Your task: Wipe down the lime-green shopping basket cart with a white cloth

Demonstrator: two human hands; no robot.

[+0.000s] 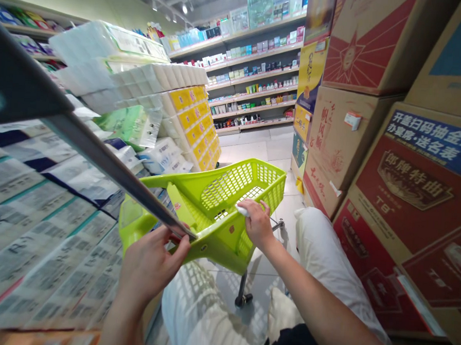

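Observation:
A lime-green shopping cart (214, 249) with a perforated basket stands in front of me, tilted in my view. A grey metal tube (115, 161) slopes from a dark plastic piece at the upper left down to the cart's near rim. My left hand (154, 264) is closed around the tube's lower end, with the thumb on top and the other fingers partly hidden. At the basket's right rim, my right hand (257, 223) has its fingers curled around a small white item (243, 211) whose kind I cannot make out. A folding flap (186, 206) shows inside the cart.
Stacked cartons (407, 197) rise close on my right. Packs of tissue paper (56, 246) are piled on the left, beside yellow-and-white packs (194, 124). Shelves (253, 96) of small goods line the back, beyond the tiled floor (251, 148). A cart wheel (243, 300) rests near my legs.

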